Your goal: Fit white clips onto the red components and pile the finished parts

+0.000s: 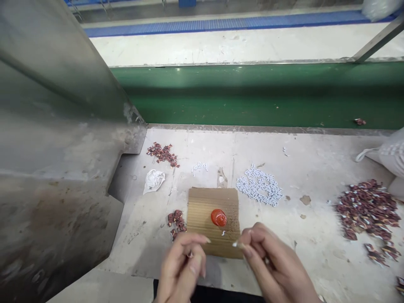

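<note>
Over the near edge of a cardboard piece (202, 210), my right hand (274, 263) pinches a small white curved piece (235, 244) between thumb and forefinger. Curled beside it, my left hand (184, 265) holds a small brownish piece (190, 254), mostly hidden by the fingers. On the cardboard sit a red round cap-like dish (218, 217) and one loose white curved piece (223, 233). Several small reddish-brown moulded pieces (176, 223) lie just left of the cardboard. A heap of white curved pieces (260, 185) spreads to its right.
A larger brown pile (368, 208) lies at right, near a white sack (391, 158). Farther left are another brown cluster (162, 153) and crumpled white paper (154, 181). A metal panel (63, 139) stands left; a green conveyor belt (252, 97) runs behind.
</note>
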A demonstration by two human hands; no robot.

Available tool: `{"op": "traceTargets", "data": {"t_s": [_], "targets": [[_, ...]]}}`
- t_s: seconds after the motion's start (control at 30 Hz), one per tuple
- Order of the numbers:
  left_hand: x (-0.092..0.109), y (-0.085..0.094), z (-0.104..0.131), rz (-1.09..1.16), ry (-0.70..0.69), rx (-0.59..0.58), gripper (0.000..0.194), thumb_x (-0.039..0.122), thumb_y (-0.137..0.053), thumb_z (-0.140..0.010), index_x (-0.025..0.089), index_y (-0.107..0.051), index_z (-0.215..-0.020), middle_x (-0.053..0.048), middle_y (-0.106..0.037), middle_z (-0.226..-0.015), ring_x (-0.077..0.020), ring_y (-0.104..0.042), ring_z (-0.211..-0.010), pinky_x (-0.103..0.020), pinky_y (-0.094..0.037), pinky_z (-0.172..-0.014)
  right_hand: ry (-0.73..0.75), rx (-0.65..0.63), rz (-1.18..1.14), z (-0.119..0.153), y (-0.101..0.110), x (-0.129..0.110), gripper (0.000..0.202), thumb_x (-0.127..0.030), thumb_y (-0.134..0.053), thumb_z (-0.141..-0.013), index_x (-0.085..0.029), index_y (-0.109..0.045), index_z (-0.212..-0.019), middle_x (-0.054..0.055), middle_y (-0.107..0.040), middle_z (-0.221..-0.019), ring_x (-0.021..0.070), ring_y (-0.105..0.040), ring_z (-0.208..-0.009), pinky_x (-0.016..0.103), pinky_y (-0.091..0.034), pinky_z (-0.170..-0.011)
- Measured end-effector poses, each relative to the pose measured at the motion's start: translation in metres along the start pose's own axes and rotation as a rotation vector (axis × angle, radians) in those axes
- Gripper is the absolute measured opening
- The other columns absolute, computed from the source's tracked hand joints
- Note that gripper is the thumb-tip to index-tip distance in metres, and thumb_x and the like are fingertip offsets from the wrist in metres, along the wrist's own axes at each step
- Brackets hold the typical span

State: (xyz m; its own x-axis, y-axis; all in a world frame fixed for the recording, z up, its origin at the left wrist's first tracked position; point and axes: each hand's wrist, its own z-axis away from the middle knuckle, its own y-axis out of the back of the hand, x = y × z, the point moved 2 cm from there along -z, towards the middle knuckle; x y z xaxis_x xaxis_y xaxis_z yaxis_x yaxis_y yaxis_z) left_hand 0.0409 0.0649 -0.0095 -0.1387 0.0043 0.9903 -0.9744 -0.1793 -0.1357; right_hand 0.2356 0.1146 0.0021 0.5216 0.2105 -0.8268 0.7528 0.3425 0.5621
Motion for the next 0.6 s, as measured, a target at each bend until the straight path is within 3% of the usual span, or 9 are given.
{"op": "traceTargets", "data": {"t_s": [0.13, 0.27, 0.37, 0.47, 0.6], "targets": [[-0.002, 0.030, 0.005, -0.214, 0.248, 0.067, 0.014, 0.038, -0.066, -0.100, 0.027, -0.075, -0.103, -0.003, -0.078, -0.088, -0.0160, -0.071, -0.081, -0.021, -0.058, -0.076, 0.154, -0.071, 0.340, -0.017, 0.014, 0.021, 0.011, -0.023, -0.046, -0.108, -0.026, -0.057, -0.107, 0.001, -0.059, -0.083, 0.0179, -0.058, -0.059, 0.030, -0.032, -0.051], [-0.002, 0.049, 0.001, -0.283, 0.328, 0.082, 0.008, 0.027, -0.077, -0.090, 0.026, -0.080, -0.097, -0.005, -0.085, -0.105, -0.0219, -0.080, -0.102, -0.026, -0.063, -0.092, 0.278, -0.179, 0.541, -0.024, 0.012, 0.022, 0.013, -0.018, -0.046, -0.107, -0.025, -0.056, -0.111, 0.000, -0.053, -0.081, 0.0208, -0.057, -0.064, 0.032, -0.023, -0.052], [-0.001, 0.054, -0.005, -0.243, 0.294, 0.164, 0.006, 0.020, -0.083, -0.079, 0.024, -0.085, -0.081, -0.006, -0.086, -0.099, -0.0237, -0.082, -0.097, -0.024, -0.066, -0.086, 0.342, -0.226, 0.627, -0.026, 0.008, 0.019, 0.017, -0.011, -0.044, -0.105, -0.023, -0.055, -0.110, 0.000, -0.049, -0.081, 0.0204, -0.055, -0.064, 0.032, -0.023, -0.051], [0.002, 0.054, -0.008, -0.209, 0.274, 0.149, 0.008, 0.016, -0.087, -0.071, 0.024, -0.087, -0.071, -0.007, -0.086, -0.090, -0.0233, -0.083, -0.087, -0.021, -0.067, -0.077, 0.385, -0.245, 0.671, -0.027, 0.008, 0.016, 0.017, -0.009, -0.043, -0.104, -0.022, -0.054, -0.106, 0.000, -0.049, -0.081, 0.0208, -0.056, -0.063, 0.032, -0.026, -0.050], [0.003, 0.055, -0.007, -0.067, 0.356, 0.164, 0.020, 0.014, -0.088, -0.072, 0.028, -0.088, -0.087, -0.003, -0.086, -0.080, -0.0188, -0.082, -0.068, -0.021, -0.067, -0.063, 0.411, -0.195, 0.680, -0.027, 0.018, 0.007, 0.018, -0.015, -0.038, -0.108, -0.021, -0.054, -0.112, 0.000, -0.052, -0.081, 0.0197, -0.058, -0.058, 0.031, -0.033, -0.047]]}}
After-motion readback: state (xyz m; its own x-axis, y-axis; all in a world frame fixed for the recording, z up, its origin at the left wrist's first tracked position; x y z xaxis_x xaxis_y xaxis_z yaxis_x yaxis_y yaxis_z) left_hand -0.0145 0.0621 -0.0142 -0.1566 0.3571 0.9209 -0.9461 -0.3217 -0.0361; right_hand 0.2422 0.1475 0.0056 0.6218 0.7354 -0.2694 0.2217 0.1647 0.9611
